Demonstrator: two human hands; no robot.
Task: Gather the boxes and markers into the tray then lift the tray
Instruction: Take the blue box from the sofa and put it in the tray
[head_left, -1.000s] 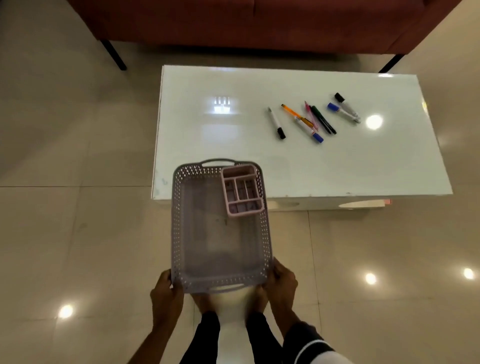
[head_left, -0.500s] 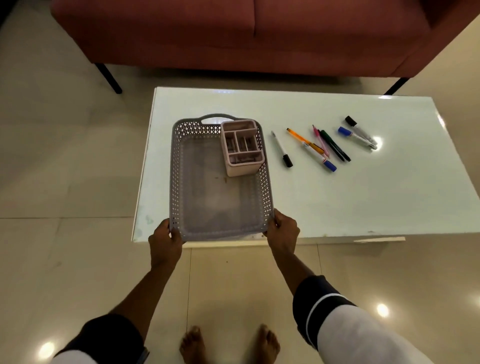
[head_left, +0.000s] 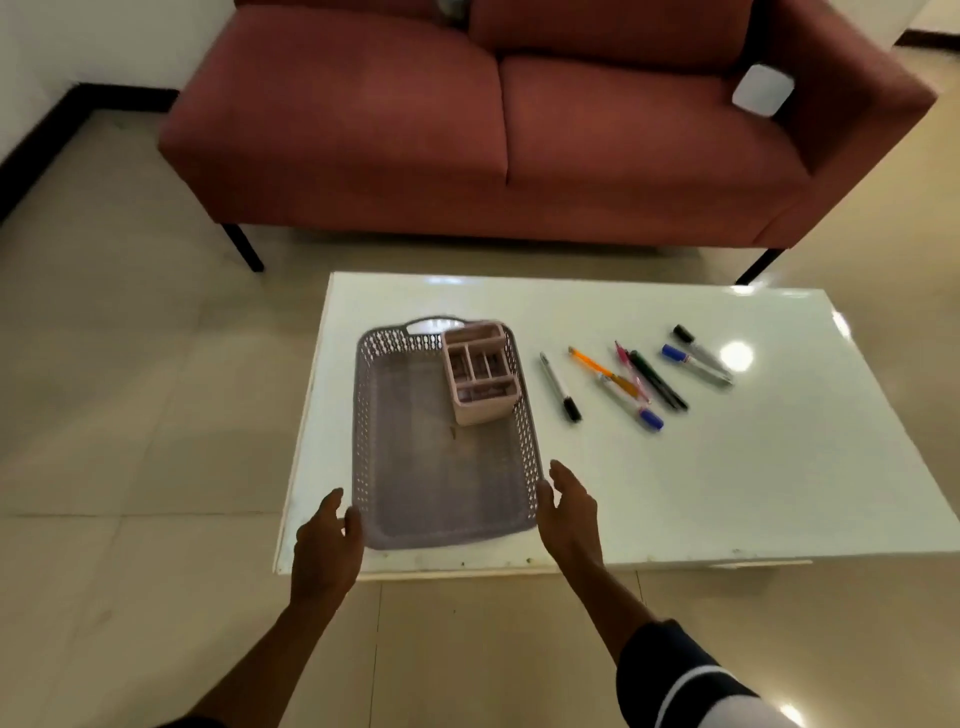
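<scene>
Tray (head_left: 441, 467), grey with perforated walls, sits on the left part of the white table (head_left: 727, 493), its near end by the table's front edge. Inside, at the far right corner, stands one pink divided box (head_left: 480, 371); its compartments look empty. The rest of the tray floor is bare. Seven markers (head_left: 631, 382) lie loose on the table right of the tray. The left hand (head_left: 327, 540) and right hand (head_left: 569, 506) flank the tray's near corners with fingers released, straight and relaxed, right against its walls.
</scene>
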